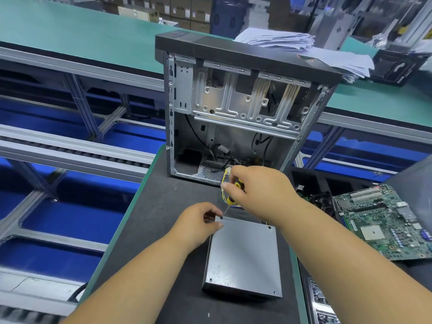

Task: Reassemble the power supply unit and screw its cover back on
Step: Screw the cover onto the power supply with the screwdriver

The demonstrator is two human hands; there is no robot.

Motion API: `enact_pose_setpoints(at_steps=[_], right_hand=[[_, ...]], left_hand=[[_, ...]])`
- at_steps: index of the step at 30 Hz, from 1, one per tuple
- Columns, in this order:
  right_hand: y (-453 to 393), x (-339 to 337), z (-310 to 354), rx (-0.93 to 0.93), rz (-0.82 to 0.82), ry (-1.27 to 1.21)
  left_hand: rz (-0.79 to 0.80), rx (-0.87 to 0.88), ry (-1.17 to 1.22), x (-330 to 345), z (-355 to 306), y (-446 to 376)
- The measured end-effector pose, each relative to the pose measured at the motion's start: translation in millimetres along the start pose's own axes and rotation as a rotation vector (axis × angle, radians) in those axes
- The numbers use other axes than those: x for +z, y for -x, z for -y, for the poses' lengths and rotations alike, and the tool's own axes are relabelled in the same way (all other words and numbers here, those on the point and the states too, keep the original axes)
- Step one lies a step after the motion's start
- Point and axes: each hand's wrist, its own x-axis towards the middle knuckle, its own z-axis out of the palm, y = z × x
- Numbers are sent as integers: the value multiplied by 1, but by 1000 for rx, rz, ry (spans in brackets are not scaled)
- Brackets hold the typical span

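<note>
The grey power supply unit [243, 256] lies flat on the dark mat with its cover on. My right hand [259, 190] grips a yellow-and-black screwdriver [230, 201], its tip set on a black screw [221, 217] at the cover's far left corner. My left hand [198, 224] holds that same corner, thumb pressed on the cover and fingers curled beside the screw. Screws sit in the far right corner [269, 227] and both near corners. The unit's yellow and white wire bundle [225, 183] runs out behind my right hand.
An open computer case [243, 108] stands upright just beyond the unit. A green motherboard [383, 218] and a black fan [321, 202] lie to the right. Stacked papers [280, 39] rest behind the case. Conveyor frames run along the left, beyond the mat's edge.
</note>
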Motion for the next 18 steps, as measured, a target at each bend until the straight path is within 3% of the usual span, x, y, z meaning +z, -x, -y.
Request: enact_pose_setpoints(at_steps=[4, 10, 15, 18], right_hand=[[-2, -2, 0, -20, 41, -129], [-2, 0, -2, 5, -7, 63], [1, -4, -2, -10, 48, -136], [1, -4, -1, -27, 37, -50]], left_hand=[[-5, -3, 10, 0, 0, 0], [6, 5, 1, 0, 1, -1], [9, 8, 15, 0, 0, 1], [12, 9, 16, -1, -1, 1]])
